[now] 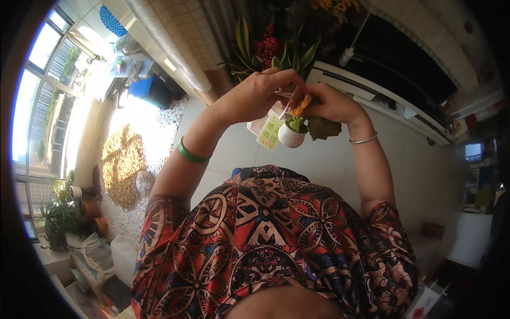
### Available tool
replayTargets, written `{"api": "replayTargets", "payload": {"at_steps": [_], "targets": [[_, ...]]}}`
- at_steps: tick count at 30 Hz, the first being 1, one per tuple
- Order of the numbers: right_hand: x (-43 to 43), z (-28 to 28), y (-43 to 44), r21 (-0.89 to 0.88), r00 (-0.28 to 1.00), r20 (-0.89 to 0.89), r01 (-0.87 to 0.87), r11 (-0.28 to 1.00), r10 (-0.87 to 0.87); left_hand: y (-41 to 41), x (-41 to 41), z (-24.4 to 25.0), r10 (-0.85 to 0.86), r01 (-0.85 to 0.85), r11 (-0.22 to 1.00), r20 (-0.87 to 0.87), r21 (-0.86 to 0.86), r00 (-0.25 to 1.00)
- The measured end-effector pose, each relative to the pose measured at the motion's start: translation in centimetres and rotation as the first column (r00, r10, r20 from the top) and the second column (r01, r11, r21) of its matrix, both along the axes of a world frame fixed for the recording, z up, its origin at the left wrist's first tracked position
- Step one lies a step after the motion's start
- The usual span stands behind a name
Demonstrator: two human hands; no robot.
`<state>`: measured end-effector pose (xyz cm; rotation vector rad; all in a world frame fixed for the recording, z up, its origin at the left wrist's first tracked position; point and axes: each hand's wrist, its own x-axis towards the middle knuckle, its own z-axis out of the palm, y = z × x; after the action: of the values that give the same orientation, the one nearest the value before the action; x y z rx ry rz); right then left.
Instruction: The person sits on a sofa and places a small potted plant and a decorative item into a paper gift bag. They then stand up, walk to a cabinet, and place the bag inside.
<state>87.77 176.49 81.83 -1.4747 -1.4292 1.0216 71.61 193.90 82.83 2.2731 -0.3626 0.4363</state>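
Observation:
A small white pot with a green, crochet-like stem and an orange flower hangs in front of my chest. My left hand, coming from the left, has its fingers bent around a thin white cord above the pot. The thumb and fingers of my right hand pinch close to the orange flower; the fingers partly hide the grip. Beside the pot dangles a pale green card bearing writing, with a pinkish piece behind it. A dark green leaf-like piece shows below my right hand.
Beyond my hands stand leafy plants with red berries. A low white cabinet runs along the right. To the left, a pile of golden-brown material lies on a pebbled floor near a blue bin and windows.

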Motion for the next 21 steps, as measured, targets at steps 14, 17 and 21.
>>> {"api": "replayTargets", "payload": {"at_steps": [14,17,21], "targets": [[0.1,-3.2,-1.9,-0.016,0.68,-0.513,0.603,0.798,-0.524,-0.1,-3.0,-3.7,0.362,-0.361,0.932,0.158,-0.034,0.919],[-0.9,-4.7,-0.9,-0.066,0.587,-0.571,0.664,0.745,-0.574,-2.1,-2.6,-4.9,0.525,-0.541,0.84,0.189,0.042,0.83],[-1.7,-6.4,0.0,-0.08,0.609,-0.546,0.645,0.76,-0.575,-3.1,-1.9,-6.2,0.588,-0.585,0.803,-0.003,-0.113,0.809]]}}
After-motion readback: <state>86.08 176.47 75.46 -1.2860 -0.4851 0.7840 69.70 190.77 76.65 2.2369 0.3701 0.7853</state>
